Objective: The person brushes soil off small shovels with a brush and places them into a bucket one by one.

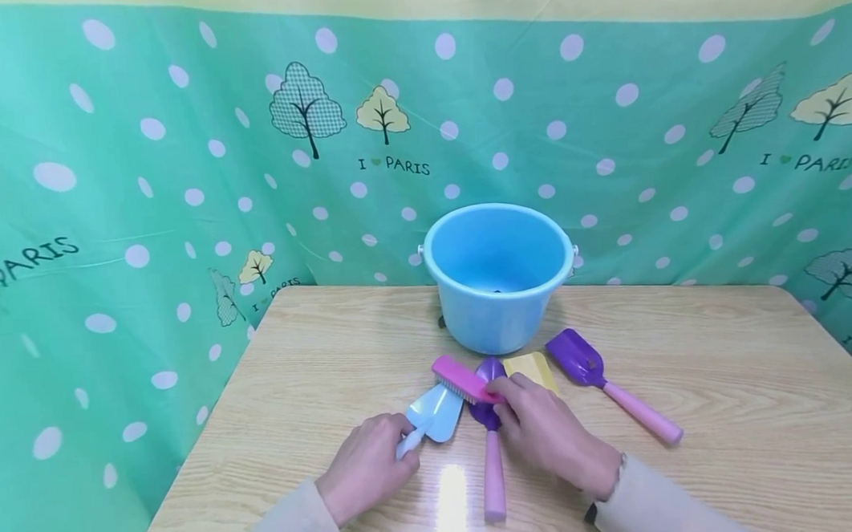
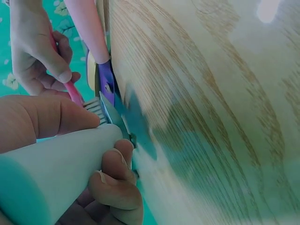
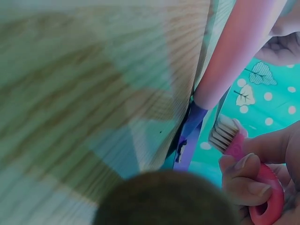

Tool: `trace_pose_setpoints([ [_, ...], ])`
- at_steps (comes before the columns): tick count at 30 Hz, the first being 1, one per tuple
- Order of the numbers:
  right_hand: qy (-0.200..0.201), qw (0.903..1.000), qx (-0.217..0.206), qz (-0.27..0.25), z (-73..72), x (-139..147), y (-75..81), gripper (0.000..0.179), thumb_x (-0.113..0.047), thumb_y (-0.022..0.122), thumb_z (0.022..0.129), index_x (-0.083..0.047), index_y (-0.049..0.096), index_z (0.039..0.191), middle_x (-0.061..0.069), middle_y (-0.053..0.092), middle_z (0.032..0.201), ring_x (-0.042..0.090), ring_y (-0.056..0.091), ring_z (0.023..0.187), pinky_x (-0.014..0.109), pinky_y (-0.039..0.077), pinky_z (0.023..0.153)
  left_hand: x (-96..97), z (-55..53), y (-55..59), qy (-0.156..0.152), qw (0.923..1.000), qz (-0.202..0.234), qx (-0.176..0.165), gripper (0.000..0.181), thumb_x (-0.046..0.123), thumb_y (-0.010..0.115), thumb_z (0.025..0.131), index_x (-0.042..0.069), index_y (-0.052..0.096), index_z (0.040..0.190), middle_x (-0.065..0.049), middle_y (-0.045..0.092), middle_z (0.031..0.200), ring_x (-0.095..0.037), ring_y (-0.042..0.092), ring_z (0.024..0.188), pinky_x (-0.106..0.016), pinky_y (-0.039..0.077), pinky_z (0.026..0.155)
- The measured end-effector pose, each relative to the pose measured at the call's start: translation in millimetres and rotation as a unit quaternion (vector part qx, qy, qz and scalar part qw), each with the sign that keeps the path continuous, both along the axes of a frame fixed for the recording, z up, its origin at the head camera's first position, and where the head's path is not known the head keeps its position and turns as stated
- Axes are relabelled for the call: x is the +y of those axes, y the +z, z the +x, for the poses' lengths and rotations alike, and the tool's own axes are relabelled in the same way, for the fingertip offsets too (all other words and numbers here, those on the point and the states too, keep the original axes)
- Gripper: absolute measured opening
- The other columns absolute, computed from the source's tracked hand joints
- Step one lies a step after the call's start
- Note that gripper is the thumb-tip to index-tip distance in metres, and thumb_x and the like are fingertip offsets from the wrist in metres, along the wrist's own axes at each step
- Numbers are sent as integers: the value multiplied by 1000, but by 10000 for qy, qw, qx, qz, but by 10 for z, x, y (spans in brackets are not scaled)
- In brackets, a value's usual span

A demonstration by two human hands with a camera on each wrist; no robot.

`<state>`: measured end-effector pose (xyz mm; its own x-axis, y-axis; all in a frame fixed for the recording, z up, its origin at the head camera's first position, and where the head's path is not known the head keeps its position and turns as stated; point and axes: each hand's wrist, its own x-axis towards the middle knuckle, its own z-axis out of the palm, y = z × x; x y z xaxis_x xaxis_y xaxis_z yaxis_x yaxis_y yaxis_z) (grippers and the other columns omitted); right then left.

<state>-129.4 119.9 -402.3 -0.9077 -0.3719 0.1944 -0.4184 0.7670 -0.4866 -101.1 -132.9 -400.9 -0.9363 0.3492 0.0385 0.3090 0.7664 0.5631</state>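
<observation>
My left hand (image 1: 371, 466) grips the handle of a light blue toy shovel (image 1: 439, 416); in the left wrist view the thumb and curled fingers wrap its pale handle (image 2: 65, 164). A small pink brush (image 1: 455, 374) with whitish bristles is held by its looped handle (image 3: 273, 197) in my right hand (image 1: 550, 432). The brush's bristles sit right at the edge of the blue blade. Beneath the brush lies a purple toy shovel with a pink handle (image 1: 493, 475), between my two hands.
Behind the hands stands a light blue bucket (image 1: 497, 318) on the wooden table (image 1: 727, 363). A second purple shovel (image 1: 579, 358) with a pink handle lies to the right. Partly hidden behind my right hand is a flat yellow piece (image 1: 528, 367). A patterned green curtain (image 1: 396, 243) hangs behind.
</observation>
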Motion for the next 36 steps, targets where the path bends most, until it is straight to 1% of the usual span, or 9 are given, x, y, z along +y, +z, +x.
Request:
trace_pose_setpoints([
  [6,-48,10000,29,57,-37,23,-10,25,-9,64,89,-15,65,112,-8,56,87,3,49,70,18,46,59,-9,7,17,-4,10000,5,-5,17,5,62,72,2,67,87,5,53,69,-4,42,50,-22,38,42],
  [11,-115,9999,-33,67,-59,37,-14,25,-9,64,89,-15,65,113,-8,57,88,2,51,72,18,46,60,-19,12,4,-3,10000,-8,1,16,5,62,72,2,66,87,5,54,70,-4,43,51,-21,38,42],
  [17,-179,9998,122,47,-83,69,-13,26,-7,66,87,-12,65,112,-5,59,89,4,52,74,21,47,62,-19,15,6,18,10000,-45,36,17,6,62,72,1,66,88,4,55,71,-4,43,53,-21,38,43],
  [22,-209,9997,133,74,-88,83,-5,25,-8,66,88,-14,65,113,-5,60,90,3,53,75,21,48,63,-17,19,6,63,10000,-54,-43,20,6,62,72,0,66,90,3,56,73,-5,44,53,-21,39,44],
  [27,-150,9998,96,33,-47,39,19,24,-10,64,89,-16,66,112,-8,59,90,1,52,74,20,47,63,-22,29,-1,90,9999,-83,-48,20,7,62,72,0,66,90,2,56,73,-5,44,54,-21,39,44],
  [31,-47,10000,69,-8,23,-23,33,25,-12,64,89,-18,65,113,-10,58,89,1,53,73,19,47,63,-28,29,-5,113,9999,-77,-35,18,7,62,72,1,66,89,4,54,71,-5,43,53,-22,38,43],
  [33,43,9999,139,14,64,-55,37,25,-12,64,89,-19,65,113,-10,58,90,1,54,75,20,48,64,-30,25,-7,135,9999,-66,-48,17,7,62,72,2,65,88,4,53,69,-5,43,53,-22,38,43],
  [36,256,9992,318,26,127,-101,41,26,-12,64,88,-18,65,114,-8,61,94,4,59,81,24,51,69,-34,20,-8,154,9998,-43,-97,16,7,62,72,3,65,88,5,51,68,-5,43,52,-22,38,43],
])
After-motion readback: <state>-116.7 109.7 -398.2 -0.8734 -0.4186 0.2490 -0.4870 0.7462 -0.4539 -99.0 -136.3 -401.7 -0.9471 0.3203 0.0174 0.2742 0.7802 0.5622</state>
